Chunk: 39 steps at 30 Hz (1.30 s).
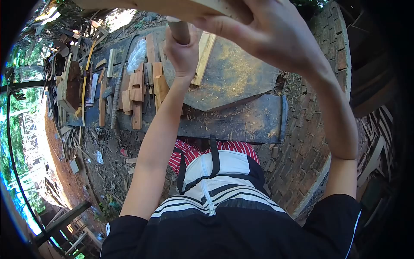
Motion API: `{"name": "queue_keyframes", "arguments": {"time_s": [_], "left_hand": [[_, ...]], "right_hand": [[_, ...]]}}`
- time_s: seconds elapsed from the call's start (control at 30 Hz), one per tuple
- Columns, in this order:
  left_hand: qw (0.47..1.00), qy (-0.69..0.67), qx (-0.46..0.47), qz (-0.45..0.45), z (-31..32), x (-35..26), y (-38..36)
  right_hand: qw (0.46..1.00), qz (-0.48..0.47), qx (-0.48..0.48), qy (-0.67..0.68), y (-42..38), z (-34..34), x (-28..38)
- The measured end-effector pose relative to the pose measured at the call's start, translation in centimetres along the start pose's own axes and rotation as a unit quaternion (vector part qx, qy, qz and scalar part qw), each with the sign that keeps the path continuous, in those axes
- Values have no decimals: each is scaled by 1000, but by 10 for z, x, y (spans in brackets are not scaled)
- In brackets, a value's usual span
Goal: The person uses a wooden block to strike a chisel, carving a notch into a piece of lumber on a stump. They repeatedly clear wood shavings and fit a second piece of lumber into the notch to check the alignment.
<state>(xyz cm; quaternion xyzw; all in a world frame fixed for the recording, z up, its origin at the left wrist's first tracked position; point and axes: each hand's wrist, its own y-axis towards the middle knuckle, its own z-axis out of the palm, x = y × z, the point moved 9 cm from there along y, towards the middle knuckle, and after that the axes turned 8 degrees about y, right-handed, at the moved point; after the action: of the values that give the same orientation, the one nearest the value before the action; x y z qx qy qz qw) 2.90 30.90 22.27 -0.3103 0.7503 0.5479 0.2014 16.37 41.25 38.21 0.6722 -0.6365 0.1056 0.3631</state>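
At the top of the view, my left hand [183,52] is wrapped round a thick, round wooden handle [180,33]; the tool's other end is hidden. A pale wooden piece [172,7] crosses the top edge, raised close to the camera. My right hand [263,36] holds this piece, with the thumb along its lower side and the other fingers partly hidden. Below the hands, a long light wood strip [204,58] lies on the sawdust-covered board [235,73].
Several wood blocks [137,88] and a crumpled clear plastic bag [137,55] lie on the bench [233,125], left of the board. A yellow curved strip [89,71] is at the far left. A brick wall [297,155] stands to the right.
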Motion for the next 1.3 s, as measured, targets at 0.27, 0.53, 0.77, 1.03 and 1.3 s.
{"name": "queue_keyframes", "arguments": {"time_s": [0.27, 0.53, 0.77, 1.03, 1.3], "left_hand": [[1000, -28, 1, -2, 4, 9, 7], [998, -36, 38, -18, 18, 21, 14], [996, -8, -27, -82, 2, 66, 21], [948, -208, -80, -226, -35, 59, -7], [800, -239, -275, -476, -97, 162, -54]], "right_hand": [[997, 49, 43, -27, -7, 2, -10], [995, 81, 50, -20, -14, 42, -60], [954, 283, -19, 94, -58, 154, -191], [953, 272, 86, -102, -81, 194, -202], [958, 264, 63, -91, -83, 197, -204]]}}
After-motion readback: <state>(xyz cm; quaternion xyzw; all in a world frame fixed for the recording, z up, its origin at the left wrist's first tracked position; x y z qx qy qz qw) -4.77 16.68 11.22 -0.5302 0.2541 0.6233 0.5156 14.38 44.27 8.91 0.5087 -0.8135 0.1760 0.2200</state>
